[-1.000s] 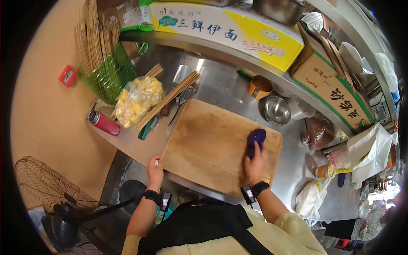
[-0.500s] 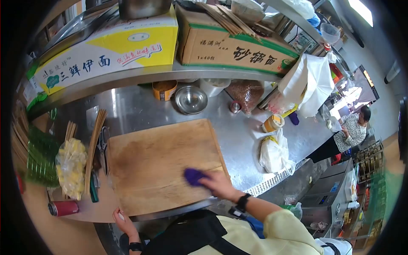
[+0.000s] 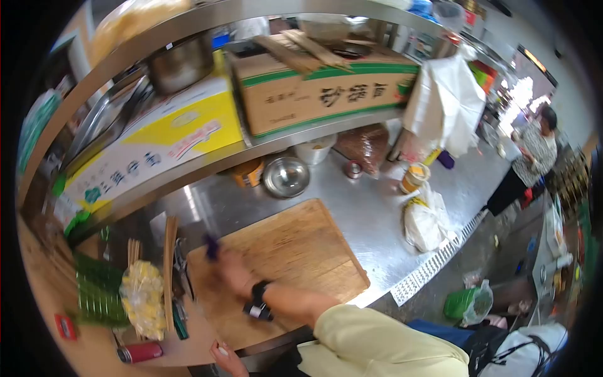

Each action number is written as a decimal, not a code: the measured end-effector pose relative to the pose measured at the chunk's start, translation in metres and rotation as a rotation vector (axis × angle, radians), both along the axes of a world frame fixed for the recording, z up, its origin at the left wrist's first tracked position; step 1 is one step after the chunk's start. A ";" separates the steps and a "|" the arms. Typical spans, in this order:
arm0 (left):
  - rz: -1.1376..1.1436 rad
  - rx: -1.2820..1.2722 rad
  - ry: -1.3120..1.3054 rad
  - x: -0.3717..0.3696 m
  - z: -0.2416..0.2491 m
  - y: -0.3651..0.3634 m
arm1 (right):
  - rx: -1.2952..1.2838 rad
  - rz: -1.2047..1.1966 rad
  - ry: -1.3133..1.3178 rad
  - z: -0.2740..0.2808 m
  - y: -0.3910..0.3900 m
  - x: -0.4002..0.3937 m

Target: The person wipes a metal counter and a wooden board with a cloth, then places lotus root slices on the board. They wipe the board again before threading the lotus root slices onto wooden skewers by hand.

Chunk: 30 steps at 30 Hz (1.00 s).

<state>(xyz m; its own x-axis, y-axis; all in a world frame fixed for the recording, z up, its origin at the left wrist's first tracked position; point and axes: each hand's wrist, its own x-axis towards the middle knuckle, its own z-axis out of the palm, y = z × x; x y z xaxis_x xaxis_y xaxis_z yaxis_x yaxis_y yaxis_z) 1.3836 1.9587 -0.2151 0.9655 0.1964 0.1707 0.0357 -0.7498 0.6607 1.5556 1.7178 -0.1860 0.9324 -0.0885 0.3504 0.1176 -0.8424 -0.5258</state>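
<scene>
A dark purple cloth (image 3: 212, 247) is pressed under my right hand (image 3: 233, 273), which is closed on it over the left part of the wooden cutting board (image 3: 301, 245). Both hand and cloth are smeared by motion. Low in the view, my left hand (image 3: 227, 359) is beside the board's near left corner, at the counter's front edge. Its fingers look curled together, and whatever they may hold is hidden. Left of the board lie scissors (image 3: 181, 261), wooden sticks (image 3: 170, 270) and a plastic bag of yellow pieces (image 3: 144, 298).
A red can (image 3: 139, 352) lies at the front left. Behind the board stands a metal bowl (image 3: 286, 176), beneath a shelf holding cardboard boxes (image 3: 326, 94). To the right are a jar (image 3: 414, 178) and a white plastic bag (image 3: 424, 223). Another person (image 3: 532, 154) stands far right.
My right hand has swept the purple cloth from the board's right front to its far left side. The view has shifted, and my left hand remains near the board's front left corner.
</scene>
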 end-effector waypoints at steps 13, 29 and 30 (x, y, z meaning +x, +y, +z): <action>0.137 0.167 -0.022 0.004 0.025 -0.030 | 0.130 0.143 -0.067 0.023 -0.250 -0.288; -0.298 0.344 -0.113 0.054 0.035 -0.124 | -0.132 -0.671 0.192 -0.001 -0.405 -0.204; -0.305 0.372 -0.130 0.058 0.036 -0.126 | -0.106 -0.595 0.179 -0.001 -0.413 -0.199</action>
<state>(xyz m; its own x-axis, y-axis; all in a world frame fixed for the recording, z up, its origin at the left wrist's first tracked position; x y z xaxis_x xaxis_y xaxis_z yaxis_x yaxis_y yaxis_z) 1.4420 1.8325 -0.1794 0.9357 -0.1891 0.2980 -0.2870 -0.8991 0.3305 1.3570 1.3046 -0.1872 0.7791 -0.5838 0.2285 -0.4697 -0.7849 -0.4042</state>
